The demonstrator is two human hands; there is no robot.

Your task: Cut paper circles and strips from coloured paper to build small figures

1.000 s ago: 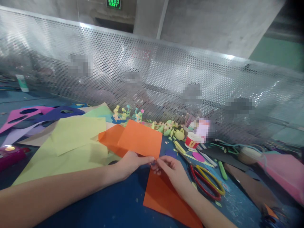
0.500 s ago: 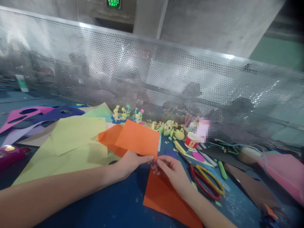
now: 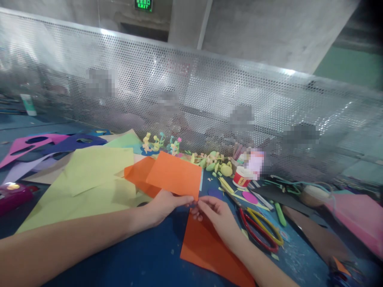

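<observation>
A bright orange sheet [image 3: 176, 173], apparently craft paper or thin foam, is held up at its lower right corner. My left hand [image 3: 169, 205] pinches that edge between thumb and fingers. Right beside it, my right hand [image 3: 215, 215] closes thumb and forefinger on the same corner, its other fingers curled. Behind the held sheet another orange piece [image 3: 139, 173] shows at the left. A darker orange sheet [image 3: 209, 251] lies on the blue table, partly covered by my right hand and forearm.
Scissors [image 3: 260, 229] with red and yellow handles lie right of my hands. Pale yellow sheets [image 3: 101, 167] spread at the left, near a magenta tool [image 3: 14, 197]. Small craft figures [image 3: 155, 143], cut scraps and a red-and-white tub [image 3: 241, 177] stand before a perforated metal screen [image 3: 194, 87]. People sit behind it.
</observation>
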